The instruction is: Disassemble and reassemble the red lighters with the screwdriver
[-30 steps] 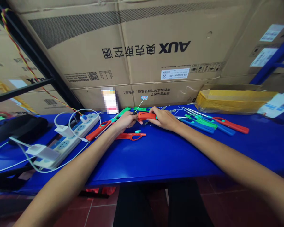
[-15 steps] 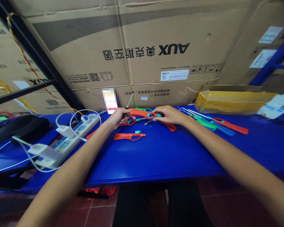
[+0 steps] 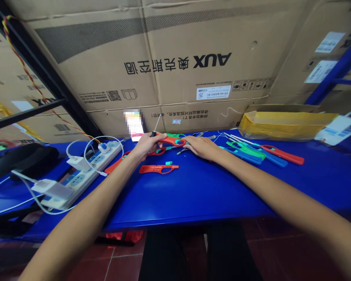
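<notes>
The left hand [image 3: 148, 145] is closed around a long red plastic lighter body [image 3: 172, 140] with a finger loop, and a black-handled screwdriver with a thin metal shaft [image 3: 156, 125] juts up from the same grip; that crowding could let either slip. The right hand's [image 3: 201, 147] fingers meet the loop end, though I cannot tell whether they pinch it. Nearer the person, a small teal plastic piece [image 3: 169, 163] lies on the glossy blue tabletop [image 3: 193, 195], where a dropping wrist could sweep it away

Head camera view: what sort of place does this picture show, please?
Probably a makeshift workbench in a storage area: a large AUX carton stands behind the blue tabletop, which holds a power strip and apparent utility lighters.
</notes>
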Tool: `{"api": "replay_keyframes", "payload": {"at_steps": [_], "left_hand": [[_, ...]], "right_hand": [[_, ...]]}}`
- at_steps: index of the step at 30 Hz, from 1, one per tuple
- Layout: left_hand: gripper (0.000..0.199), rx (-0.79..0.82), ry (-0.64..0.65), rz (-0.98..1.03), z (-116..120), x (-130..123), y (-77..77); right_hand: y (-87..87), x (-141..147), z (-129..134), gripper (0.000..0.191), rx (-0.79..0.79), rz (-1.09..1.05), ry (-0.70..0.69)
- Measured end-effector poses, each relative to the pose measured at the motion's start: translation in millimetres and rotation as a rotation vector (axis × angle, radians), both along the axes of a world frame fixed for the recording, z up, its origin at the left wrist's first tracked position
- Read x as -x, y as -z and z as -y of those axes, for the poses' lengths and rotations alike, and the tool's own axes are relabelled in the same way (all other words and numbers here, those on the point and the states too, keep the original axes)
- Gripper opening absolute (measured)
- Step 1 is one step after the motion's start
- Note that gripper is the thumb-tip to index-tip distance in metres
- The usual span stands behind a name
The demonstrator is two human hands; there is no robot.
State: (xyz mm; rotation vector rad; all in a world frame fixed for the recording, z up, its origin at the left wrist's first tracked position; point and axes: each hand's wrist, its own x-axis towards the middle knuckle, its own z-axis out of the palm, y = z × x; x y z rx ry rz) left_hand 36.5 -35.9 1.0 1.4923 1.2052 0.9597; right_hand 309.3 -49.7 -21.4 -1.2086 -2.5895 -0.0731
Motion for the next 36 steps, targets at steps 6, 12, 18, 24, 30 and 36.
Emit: {"api": "replay_keyframes", "payload": {"at_steps": [6,12,18,24,30,36], "left_hand": [[0.032,0.039,-0.067,0.096,-5,2,1.6],[0.037,0.102,-0.063,0.077,-10,7,1.9],[0.047,0.121,0.005,-0.036,-11,10,1.9],[0.027,-0.188,0.049,-0.388,-6,6,-3.1],[0.017,-0.501,0.287,-0.903,5,-7,1.7],[0.025,-0.704,0.294,-0.993,10,-9,-3.9]], "right_hand": [[-5.8,11,8,0.044,-0.052,0.163,0.164],[-1.1,13,9,0.040,-0.111,0.215,0.125],[-10.2,-3,3,0.041,-0.101,0.249,0.174],[-39.9,-44,-9,0.045,-0.164,0.227,0.303],[-42.4,-53,-11,0.045,-0.191,0.150,0.351],[-25.3,-25,-3,0.036,-0.090,0.158,0.190]]}}
